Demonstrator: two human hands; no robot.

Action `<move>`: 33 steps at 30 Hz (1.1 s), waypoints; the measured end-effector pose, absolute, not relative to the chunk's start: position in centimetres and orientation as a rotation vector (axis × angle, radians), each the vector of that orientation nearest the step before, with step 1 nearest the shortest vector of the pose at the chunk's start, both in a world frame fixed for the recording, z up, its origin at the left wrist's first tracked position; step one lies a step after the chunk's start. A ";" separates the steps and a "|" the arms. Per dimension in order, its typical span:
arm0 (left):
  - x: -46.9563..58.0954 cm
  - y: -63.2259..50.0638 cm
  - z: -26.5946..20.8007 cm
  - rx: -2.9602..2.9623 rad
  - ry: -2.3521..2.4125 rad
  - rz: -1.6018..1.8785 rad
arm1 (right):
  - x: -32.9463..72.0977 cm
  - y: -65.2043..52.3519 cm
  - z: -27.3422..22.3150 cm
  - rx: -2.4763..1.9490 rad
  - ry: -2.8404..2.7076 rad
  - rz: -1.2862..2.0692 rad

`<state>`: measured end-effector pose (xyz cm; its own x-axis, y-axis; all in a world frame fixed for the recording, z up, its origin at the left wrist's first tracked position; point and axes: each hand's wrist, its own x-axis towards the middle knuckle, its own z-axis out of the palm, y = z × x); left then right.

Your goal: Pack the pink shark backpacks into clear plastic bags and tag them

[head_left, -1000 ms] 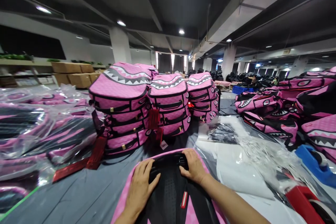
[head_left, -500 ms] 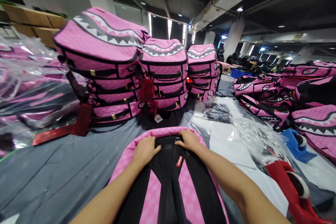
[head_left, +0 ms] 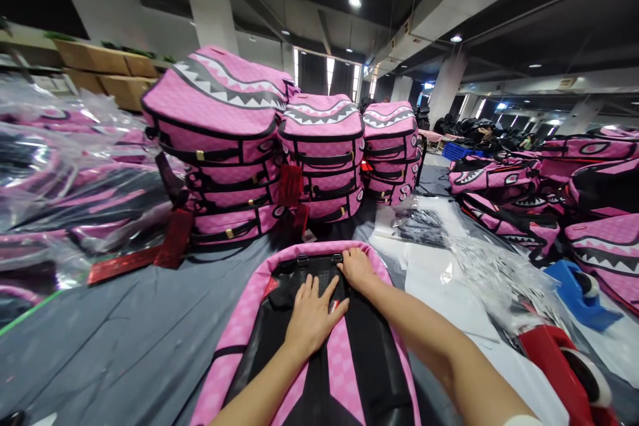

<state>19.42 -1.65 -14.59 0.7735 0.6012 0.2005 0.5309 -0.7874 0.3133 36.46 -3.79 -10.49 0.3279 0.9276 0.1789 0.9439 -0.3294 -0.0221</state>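
Note:
A pink checkered backpack (head_left: 259, 286) lies in front of me with its black back side and shoulder straps facing up. My left hand (head_left: 312, 316) rests on the upper middle of the straps, its fingers spread. At the top right, my right hand (head_left: 357, 269) curls its fingers round the upper part of the black shoulder strap (head_left: 384, 333), beside a small black buckle (head_left: 337, 258). A small red-and-white label is partly hidden under my left hand.
Behind stand stacks of pink shark-mouth backpacks (head_left: 322, 126), with red hang tags (head_left: 174, 239). Plastic-wrapped bags (head_left: 90, 193) fill the left. To the right are white sheets (head_left: 439, 286), clear plastic packets (head_left: 484, 266), a blue tape dispenser (head_left: 582, 293), a red one (head_left: 554, 359) and more backpacks (head_left: 504, 213).
My left hand has let go of the left strap's top and moved right and down, spreading over the straps. My right hand stays near the top right. The view has shifted slightly.

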 end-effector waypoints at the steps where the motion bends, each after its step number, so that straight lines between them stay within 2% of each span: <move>1: 19.4 -1.6 -14.7 2.739 0.888 0.459 | 36.3 -3.9 -9.8 -2.396 -1.809 -0.229; 5: 19.3 -2.0 -15.9 2.787 0.854 0.567 | 33.6 -1.6 -7.8 -2.069 -2.124 -0.277; 10: 19.1 -2.1 -17.4 2.846 0.767 0.689 | 28.3 5.3 -8.2 -1.822 -2.394 -0.276; 19: 19.6 -2.0 -18.6 2.768 0.794 0.787 | 33.1 2.9 -10.9 -2.159 -2.108 -0.302; 33: 19.3 -1.5 -18.0 2.725 0.842 0.713 | 30.2 9.5 -12.0 -2.138 -2.215 -0.196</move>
